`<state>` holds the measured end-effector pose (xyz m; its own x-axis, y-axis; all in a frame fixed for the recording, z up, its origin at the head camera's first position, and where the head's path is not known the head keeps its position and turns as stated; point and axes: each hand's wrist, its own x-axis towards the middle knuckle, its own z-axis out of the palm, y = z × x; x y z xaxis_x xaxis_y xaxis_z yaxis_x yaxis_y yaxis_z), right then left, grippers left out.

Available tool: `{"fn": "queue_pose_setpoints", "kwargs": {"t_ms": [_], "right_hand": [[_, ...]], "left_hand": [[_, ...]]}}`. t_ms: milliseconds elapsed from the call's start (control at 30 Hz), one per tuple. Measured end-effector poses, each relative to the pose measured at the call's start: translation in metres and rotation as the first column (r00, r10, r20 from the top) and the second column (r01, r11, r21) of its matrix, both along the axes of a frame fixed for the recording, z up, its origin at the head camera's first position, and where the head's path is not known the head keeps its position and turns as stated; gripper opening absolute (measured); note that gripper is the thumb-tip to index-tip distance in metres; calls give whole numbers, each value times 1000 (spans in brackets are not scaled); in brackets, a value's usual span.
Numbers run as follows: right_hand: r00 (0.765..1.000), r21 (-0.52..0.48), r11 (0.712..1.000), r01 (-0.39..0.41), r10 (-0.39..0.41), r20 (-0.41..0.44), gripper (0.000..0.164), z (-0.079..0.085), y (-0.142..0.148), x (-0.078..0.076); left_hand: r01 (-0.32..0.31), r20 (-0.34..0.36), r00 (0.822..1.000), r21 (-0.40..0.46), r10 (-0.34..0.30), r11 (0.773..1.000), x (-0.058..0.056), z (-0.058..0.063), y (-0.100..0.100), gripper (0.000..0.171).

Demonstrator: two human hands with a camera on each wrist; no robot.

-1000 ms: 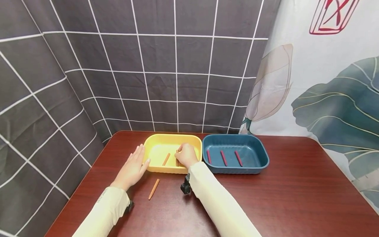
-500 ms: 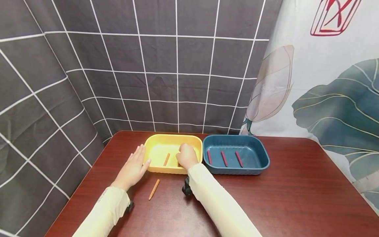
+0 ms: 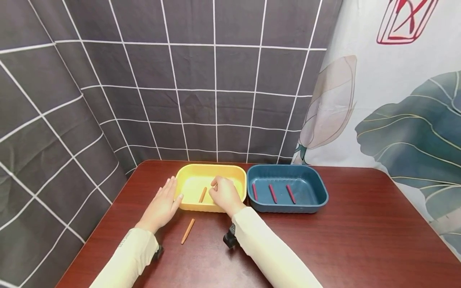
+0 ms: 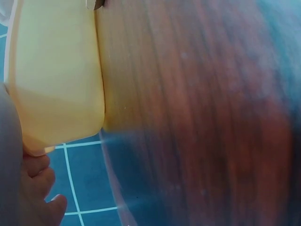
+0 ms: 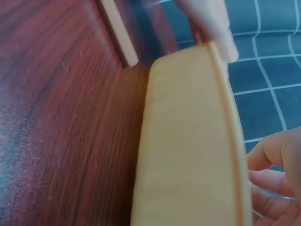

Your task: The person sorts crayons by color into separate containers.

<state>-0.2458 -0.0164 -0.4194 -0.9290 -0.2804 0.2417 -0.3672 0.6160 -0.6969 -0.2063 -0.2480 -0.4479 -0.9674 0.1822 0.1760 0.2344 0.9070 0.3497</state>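
My left hand (image 3: 160,206) lies with fairly straight fingers against the left end of the yellow tray (image 3: 207,207). Over the right half of that tray is my right hand (image 3: 225,195), its fingers loosely bent. The right wrist view shows a gap between thumb and fingers of the right hand (image 5: 282,174), with nothing visible in it. One orange crayon-like stick (image 3: 203,195) lies in the tray, left of the right hand. Whatever lies beneath that hand is hidden. Another orange stick (image 3: 187,231), tapered at one end, is on the table in front of the tray.
A blue tray (image 3: 288,208) stands close against the yellow one's right side. It contains three dark pink sticks (image 3: 272,193), spaced apart. The reddish-brown table (image 3: 360,224) reaches back to a grey gridded curtain (image 3: 194,104).
The right hand first held an orange stick in the yellow tray's right half. Its fingers have since shifted slightly left and back, and that stick is out of sight. The left hand stays put.
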Motion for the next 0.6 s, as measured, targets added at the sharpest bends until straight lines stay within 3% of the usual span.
{"fn": "queue_pose_setpoints", "kwargs": {"t_ms": [200, 600], "right_hand": [[997, -85, 996, -27, 20, -80, 14, 7, 7, 17], [997, -245, 967, -69, 58, -52, 14, 0, 8, 59]], "left_hand": [[1, -1, 1000, 1, -1, 1000, 1, 0, 1, 66], [3, -5, 1000, -7, -3, 1000, 0, -2, 0, 67]]}}
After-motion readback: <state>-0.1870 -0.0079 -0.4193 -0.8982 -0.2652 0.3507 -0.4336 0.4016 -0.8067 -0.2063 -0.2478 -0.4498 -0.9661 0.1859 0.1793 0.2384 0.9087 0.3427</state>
